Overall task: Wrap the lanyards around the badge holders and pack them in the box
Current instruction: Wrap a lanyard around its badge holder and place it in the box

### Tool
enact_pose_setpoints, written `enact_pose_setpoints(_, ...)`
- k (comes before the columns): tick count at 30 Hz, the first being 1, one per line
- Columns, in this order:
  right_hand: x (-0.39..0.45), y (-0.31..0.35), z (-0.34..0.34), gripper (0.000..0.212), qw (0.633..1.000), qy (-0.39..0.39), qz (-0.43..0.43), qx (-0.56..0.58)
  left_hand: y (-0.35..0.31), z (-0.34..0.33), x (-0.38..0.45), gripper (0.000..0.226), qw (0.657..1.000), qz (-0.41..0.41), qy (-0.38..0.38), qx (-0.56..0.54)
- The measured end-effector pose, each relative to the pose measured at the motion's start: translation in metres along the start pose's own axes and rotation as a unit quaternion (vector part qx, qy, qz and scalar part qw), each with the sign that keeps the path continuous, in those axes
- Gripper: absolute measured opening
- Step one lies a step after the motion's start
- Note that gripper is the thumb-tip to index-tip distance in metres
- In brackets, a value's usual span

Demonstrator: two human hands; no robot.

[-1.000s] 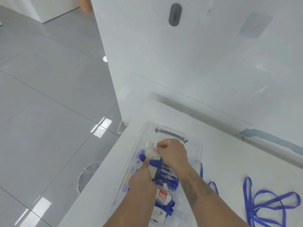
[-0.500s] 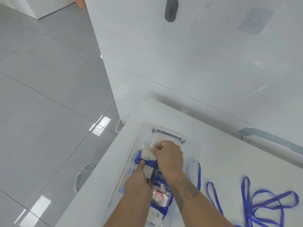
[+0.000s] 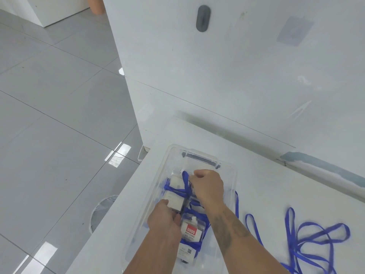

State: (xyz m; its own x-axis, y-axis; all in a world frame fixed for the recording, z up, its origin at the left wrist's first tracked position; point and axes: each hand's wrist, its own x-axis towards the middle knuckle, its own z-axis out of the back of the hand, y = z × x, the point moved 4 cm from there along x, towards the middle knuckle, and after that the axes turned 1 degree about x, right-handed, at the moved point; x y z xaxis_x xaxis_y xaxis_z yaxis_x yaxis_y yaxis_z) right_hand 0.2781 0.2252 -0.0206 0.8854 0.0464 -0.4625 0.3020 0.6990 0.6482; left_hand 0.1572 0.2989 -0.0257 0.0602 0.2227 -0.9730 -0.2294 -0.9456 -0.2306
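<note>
A clear plastic box (image 3: 227, 171) sits on the white table near its left edge. Inside it lie badge holders wrapped in blue lanyards. My right hand (image 3: 207, 186) is inside the box, pinching the blue lanyard (image 3: 185, 180) at the far end of a wrapped badge holder (image 3: 174, 200). My left hand (image 3: 165, 218) holds the near end of that holder. Closer to me in the box lies another holder with a red UHOO card (image 3: 191, 230), bound with blue lanyard.
Loose blue lanyards (image 3: 308, 240) lie tangled on the white table (image 3: 266, 194) right of the box. A white wall (image 3: 217, 76) rises behind the table. Grey tiled floor (image 3: 49, 135) drops off at the left, with a bin (image 3: 102, 210) beside the table edge.
Both hands stay inside the box on the same wrapped holder; the right hand has shifted slightly, and a strand of blue lanyard now shows along the holder's length.
</note>
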Motion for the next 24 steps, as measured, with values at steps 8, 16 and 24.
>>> enact_pose_setpoints(8, -0.014, 0.009, 0.01, 0.035, 1.0, 0.004, 0.017, 0.006, 0.0, 0.004, -0.019, 0.02, 1.0, -0.021, 0.02, 0.003)
enact_pose_setpoints(16, -0.05, 0.024, 0.054, 0.014, 0.995, 0.029, 0.063, 0.065, -0.001, 0.011, -0.041, 0.026, 0.994, -0.083, 0.06, 0.05)
enact_pose_setpoints(24, -0.106, -0.014, 0.139, 0.038, 0.975, -0.042, 0.208, -0.062, -0.003, 0.006, -0.091, 0.02, 0.835, -0.445, 0.097, 0.31)
